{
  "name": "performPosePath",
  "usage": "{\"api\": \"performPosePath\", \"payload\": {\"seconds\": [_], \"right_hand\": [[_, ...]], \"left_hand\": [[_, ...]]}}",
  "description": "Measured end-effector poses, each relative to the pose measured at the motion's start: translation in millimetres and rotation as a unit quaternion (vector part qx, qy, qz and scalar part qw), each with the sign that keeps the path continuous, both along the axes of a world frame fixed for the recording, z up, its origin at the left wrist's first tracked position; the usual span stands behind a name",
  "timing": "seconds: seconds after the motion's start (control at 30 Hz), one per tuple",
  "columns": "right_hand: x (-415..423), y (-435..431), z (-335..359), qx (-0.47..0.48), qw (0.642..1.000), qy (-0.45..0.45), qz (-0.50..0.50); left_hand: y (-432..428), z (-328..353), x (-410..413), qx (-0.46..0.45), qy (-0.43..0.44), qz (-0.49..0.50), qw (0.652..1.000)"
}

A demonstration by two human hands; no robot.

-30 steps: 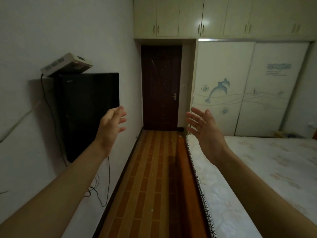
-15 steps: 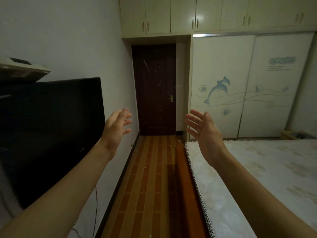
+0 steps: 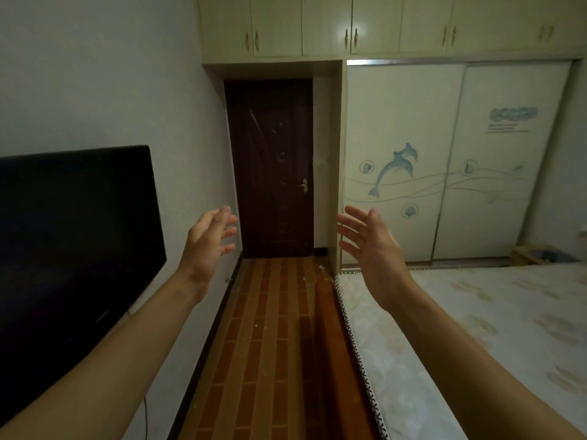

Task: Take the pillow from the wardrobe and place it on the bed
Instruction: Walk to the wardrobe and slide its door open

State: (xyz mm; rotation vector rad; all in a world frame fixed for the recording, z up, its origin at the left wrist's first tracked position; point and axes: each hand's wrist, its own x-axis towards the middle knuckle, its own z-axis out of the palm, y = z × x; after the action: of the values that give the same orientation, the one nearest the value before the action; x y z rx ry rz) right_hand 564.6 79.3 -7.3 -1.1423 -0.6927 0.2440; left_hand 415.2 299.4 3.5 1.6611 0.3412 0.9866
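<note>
Two hands: left hand (image 3: 208, 239) and right hand (image 3: 373, 249) raised, fingers spread, empty
Wardrobe (image 3: 451, 160): sliding doors closed, ahead right
Pillow: cannot tell where
Bed (image 3: 495, 319): bare mattress, lower right

The room is dim and greenish. Glare spots sit on the glossy cream overhead cupboard doors (image 3: 349, 27). Wide-angle bending curves the frame edges; fingertips blur slightly
</note>
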Motion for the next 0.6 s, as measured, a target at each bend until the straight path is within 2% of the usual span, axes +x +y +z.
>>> {"api": "performPosePath", "payload": {"seconds": [0.43, 0.6], "right_hand": [[86, 171, 2, -0.014, 0.999, -0.014, -0.026], [120, 223, 0, -0.017, 0.999, -0.012, -0.030]], "left_hand": [[171, 8, 100, -0.012, -0.039, -0.032, 0.999], [222, -4, 132, -0.022, -0.027, -0.037, 0.999]]}}
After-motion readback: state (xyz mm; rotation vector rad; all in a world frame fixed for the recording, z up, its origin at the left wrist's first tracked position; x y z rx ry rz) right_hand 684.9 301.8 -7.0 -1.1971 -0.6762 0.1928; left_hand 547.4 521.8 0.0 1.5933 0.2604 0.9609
